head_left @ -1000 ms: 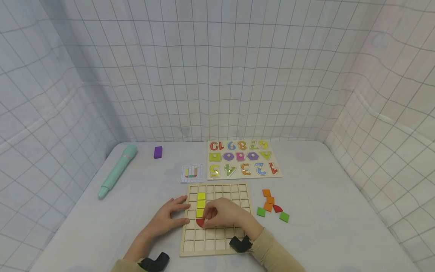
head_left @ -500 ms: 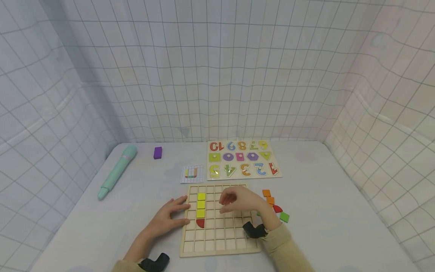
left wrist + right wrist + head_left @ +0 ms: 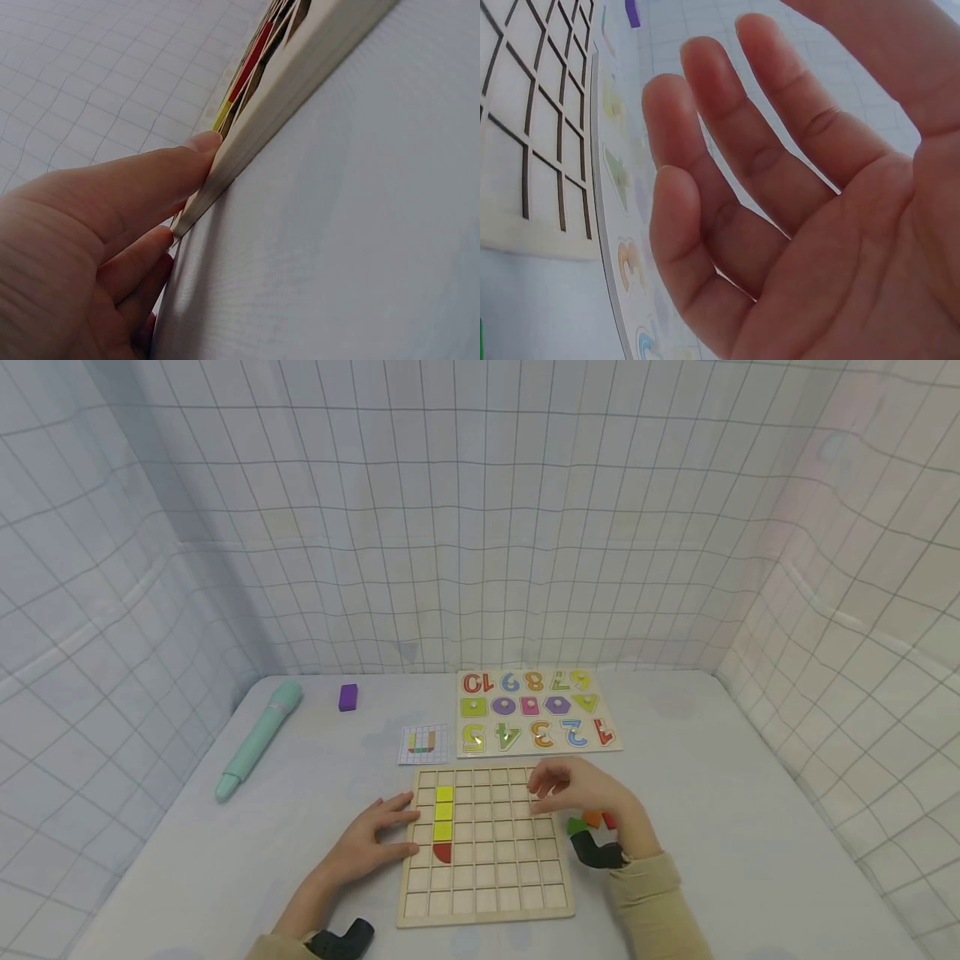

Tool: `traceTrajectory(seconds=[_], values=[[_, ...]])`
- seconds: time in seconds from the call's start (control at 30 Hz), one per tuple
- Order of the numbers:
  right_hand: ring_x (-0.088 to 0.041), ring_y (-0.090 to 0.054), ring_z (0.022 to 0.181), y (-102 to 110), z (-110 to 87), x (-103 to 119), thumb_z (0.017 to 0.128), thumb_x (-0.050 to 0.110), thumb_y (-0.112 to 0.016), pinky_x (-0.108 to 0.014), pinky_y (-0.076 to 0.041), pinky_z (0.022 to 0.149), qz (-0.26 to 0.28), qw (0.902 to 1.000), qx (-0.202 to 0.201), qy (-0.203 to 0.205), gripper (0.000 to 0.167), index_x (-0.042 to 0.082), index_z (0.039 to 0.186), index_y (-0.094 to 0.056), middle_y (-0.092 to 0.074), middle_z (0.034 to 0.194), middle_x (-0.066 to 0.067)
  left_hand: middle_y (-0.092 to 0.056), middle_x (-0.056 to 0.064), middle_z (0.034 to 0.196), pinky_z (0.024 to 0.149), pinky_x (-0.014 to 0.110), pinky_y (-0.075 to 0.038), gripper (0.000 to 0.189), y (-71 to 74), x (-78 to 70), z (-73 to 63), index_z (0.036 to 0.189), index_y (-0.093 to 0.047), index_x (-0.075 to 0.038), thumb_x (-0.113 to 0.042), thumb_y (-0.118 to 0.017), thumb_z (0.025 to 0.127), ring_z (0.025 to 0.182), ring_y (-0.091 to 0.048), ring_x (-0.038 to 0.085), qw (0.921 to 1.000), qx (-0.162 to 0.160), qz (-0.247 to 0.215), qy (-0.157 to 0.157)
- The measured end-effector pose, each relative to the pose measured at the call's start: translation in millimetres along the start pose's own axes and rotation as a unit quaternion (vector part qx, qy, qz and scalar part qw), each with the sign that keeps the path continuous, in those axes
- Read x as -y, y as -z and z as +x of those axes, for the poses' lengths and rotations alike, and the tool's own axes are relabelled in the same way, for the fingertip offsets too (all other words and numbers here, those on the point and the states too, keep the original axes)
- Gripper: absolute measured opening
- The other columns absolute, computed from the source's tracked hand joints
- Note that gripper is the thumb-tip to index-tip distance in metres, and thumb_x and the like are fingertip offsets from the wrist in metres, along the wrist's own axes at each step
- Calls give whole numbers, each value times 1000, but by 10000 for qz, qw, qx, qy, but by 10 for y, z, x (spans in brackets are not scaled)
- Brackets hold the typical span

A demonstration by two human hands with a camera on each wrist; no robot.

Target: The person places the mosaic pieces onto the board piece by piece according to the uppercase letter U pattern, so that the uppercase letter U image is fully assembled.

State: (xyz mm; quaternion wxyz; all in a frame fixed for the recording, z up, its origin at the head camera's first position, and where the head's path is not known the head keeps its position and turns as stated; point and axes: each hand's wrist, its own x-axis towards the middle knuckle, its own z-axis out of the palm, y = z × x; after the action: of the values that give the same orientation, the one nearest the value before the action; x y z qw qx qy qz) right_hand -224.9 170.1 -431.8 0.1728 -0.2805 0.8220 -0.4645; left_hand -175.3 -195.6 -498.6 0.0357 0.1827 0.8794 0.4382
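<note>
Right hand [image 3: 585, 787] farther from three yellow tiles [image 3: 444, 811], one red quarter-circle [image 3: 444, 852]

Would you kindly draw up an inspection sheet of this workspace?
Surface: pale tabletop
Job's things: grid board holding three yellow squares in a line, with a red piece at their near end; loose pieces to its right, partly hidden; pattern card beyond
Clutter: number puzzle, purple block, turquoise stick-like object
Hands: left hand touches the board's left edge; right hand holds nothing, near the far right corner
Cables: nothing seen
Surroundings: grid-patterned walls
</note>
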Motion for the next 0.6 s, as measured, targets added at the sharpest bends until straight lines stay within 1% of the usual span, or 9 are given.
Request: traceTrajectory(seconds=[0.13,0.27,0.43,0.6], values=[[-21,-61,87,75,-72,-76,78,18,-77,-28,-54,74,28,10000,38,-53,28,4,99,-64,-65,95,-14,-43,10,143,115,45,-11,53,-1,7,0,119,-66,-10,-37,-77,75,136,-29,34,10000,-4,21,-46],[-21,-62,88,140,-143,-154,78,15,-75,-29,-54,74,122,9998,96,-149,29,1,101,-64,-66,96,-11,-43,11,143,115,45,-11,53,-2,6,-1,119,-65,-9,-37,-77,75,136,-30,34,10000,-14,20,-64],[-22,-62,87,201,-204,-249,79,16,-75,-30,-55,72,214,9992,141,-304,27,4,101,-64,-65,97,-8,-43,11,143,115,45,-12,53,1,-3,-5,119,-65,-8,-36,-77,75,136,-30,34,10000,-36,14,-70],[-23,-60,85,228,-224,-349,80,13,-73,-29,-55,70,293,9985,171,-423,24,5,102,-65,-65,96,-12,-43,11,143,115,44,-12,53,3,-8,-9,119,-65,-8,-35,-78,75,136,-30,34,10000,-37,18,-36]])
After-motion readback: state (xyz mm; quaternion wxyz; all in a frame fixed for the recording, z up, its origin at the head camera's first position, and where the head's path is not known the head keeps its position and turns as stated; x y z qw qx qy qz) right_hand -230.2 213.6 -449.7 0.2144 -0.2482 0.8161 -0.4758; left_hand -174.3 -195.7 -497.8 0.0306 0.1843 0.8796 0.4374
